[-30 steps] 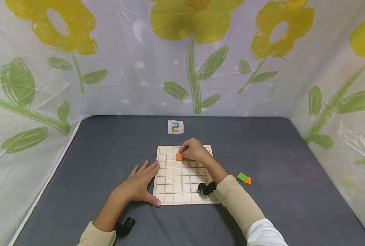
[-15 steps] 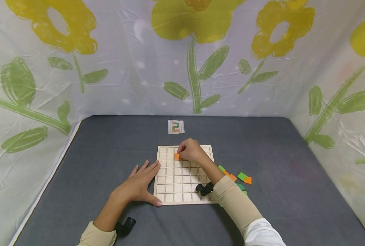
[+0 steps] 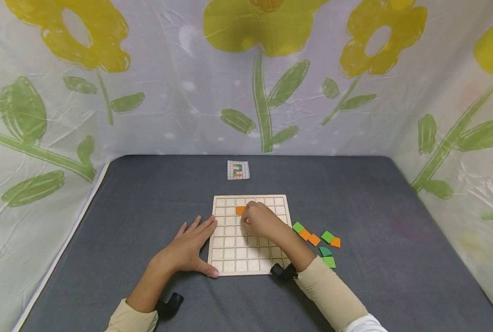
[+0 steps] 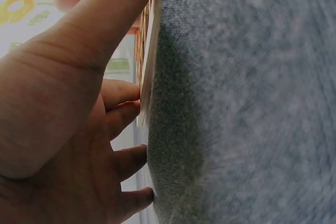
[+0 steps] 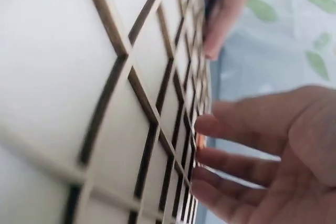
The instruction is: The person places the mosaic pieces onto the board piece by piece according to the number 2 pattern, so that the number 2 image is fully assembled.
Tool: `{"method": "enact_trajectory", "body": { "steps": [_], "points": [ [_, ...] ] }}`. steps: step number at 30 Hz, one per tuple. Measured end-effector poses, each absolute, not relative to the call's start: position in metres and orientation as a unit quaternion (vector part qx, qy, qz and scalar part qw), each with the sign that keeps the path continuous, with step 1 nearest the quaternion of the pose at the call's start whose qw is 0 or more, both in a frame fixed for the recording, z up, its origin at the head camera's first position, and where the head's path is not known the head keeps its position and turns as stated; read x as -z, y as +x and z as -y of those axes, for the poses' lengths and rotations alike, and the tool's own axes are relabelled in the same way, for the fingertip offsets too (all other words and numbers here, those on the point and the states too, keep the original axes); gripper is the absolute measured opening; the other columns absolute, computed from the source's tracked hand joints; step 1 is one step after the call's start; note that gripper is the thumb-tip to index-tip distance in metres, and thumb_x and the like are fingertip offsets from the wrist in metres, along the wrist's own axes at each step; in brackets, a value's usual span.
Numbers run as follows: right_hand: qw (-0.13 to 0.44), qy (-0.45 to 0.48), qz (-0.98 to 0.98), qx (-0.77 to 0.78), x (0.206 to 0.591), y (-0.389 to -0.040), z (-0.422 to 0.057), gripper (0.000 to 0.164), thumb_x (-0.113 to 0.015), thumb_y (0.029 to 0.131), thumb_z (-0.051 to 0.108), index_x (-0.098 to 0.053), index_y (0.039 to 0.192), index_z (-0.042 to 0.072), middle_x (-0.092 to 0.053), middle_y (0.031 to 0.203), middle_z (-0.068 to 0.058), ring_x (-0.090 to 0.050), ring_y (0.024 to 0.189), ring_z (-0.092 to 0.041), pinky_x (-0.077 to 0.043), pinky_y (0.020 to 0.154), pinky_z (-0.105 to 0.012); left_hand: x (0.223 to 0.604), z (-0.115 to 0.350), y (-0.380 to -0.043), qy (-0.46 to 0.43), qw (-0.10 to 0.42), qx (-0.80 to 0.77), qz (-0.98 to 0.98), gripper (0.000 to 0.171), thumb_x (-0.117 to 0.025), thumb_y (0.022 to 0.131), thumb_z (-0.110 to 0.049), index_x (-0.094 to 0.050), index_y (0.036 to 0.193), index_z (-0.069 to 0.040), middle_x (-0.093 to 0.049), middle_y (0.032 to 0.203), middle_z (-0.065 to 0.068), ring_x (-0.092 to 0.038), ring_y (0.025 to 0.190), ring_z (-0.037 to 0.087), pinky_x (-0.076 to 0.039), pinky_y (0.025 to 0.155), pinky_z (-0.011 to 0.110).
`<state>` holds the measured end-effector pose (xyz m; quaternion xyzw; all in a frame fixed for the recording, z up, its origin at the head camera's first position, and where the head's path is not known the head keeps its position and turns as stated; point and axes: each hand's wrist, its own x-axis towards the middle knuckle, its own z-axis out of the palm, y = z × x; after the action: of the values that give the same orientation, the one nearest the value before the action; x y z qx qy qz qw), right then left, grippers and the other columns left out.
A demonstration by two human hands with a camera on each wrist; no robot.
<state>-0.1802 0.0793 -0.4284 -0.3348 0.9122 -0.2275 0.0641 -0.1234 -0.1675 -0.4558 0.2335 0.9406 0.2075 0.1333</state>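
A light wooden grid board lies on the dark cloth. One orange square tile sits in a cell of its second row from the back. My left hand rests at the board's left edge with fingers spread, thumb at the near corner. From the left wrist view, the left hand's fingertips touch the board's side. My right hand hovers over the board just right of and nearer than the tile. In the right wrist view, the right hand's thumb and fingers are apart, nothing between them, with orange showing beyond.
Right of the board lie loose tiles: orange tiles, bright green squares and a rounded dark green piece. A small printed grid card with a coloured pattern lies behind the board. Flowered curtains surround the table.
My right hand has let go of the orange tile, which now lies square in its cell, and has drawn back toward me and right. My left hand has stayed in place.
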Motion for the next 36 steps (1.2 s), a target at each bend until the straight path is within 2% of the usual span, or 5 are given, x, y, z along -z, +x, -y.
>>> {"method": "enact_trajectory", "body": {
  "steps": [5,7,16,27,36],
  "points": [
    [0.171,-0.328,-0.870,0.326,0.419,-0.172,-0.116,0.032,-0.065,0.096,0.008,-0.066,0.125,-0.004,-0.064,0.125,-0.015,-0.059,0.115,-0.031,-0.049,0.097,-0.041,0.456,0.167,-0.124,0.235,0.133,-0.207,-0.940,0.135,-0.087,0.055,-0.070,-0.030,0.158,-0.005,-0.025,0.164,0.012,-0.015,0.149,0.044,-0.010,0.112,0.069],
    [0.190,-0.308,-0.864,0.349,0.416,-0.170,-0.133,0.034,-0.064,0.097,0.010,-0.063,0.129,-0.003,-0.064,0.126,-0.014,-0.061,0.113,-0.030,-0.051,0.093,-0.040,0.455,0.167,-0.124,0.233,0.134,-0.209,-0.940,0.135,-0.087,0.055,-0.070,-0.030,0.158,-0.005,-0.025,0.164,0.012,-0.015,0.149,0.044,-0.010,0.113,0.069],
    [0.157,-0.171,-0.920,0.317,0.404,-0.174,-0.200,0.007,-0.068,0.094,0.007,-0.071,0.096,0.001,-0.066,0.088,-0.003,-0.057,0.073,-0.017,-0.049,0.066,-0.036,0.451,0.169,-0.124,0.230,0.140,-0.212,-0.940,0.135,-0.088,0.056,-0.068,-0.028,0.158,-0.005,-0.024,0.164,0.011,-0.014,0.149,0.044,-0.009,0.113,0.069],
    [0.172,-0.100,-0.955,0.220,0.415,-0.173,-0.201,0.021,-0.079,0.081,0.011,-0.059,0.075,0.008,-0.050,0.067,-0.001,-0.047,0.058,-0.017,-0.037,0.055,-0.030,0.452,0.168,-0.124,0.232,0.141,-0.213,-0.939,0.134,-0.086,0.057,-0.070,-0.027,0.159,-0.006,-0.023,0.164,0.011,-0.013,0.149,0.043,-0.008,0.113,0.069],
    [0.170,-0.102,-0.954,0.226,0.417,-0.173,-0.201,0.017,-0.073,0.081,0.002,-0.059,0.091,0.006,-0.056,0.083,-0.005,-0.051,0.069,-0.022,-0.044,0.063,-0.036,0.453,0.167,-0.124,0.234,0.142,-0.211,-0.938,0.134,-0.086,0.057,-0.070,-0.027,0.159,-0.006,-0.023,0.164,0.010,-0.013,0.150,0.043,-0.008,0.113,0.069]
  ]
}}
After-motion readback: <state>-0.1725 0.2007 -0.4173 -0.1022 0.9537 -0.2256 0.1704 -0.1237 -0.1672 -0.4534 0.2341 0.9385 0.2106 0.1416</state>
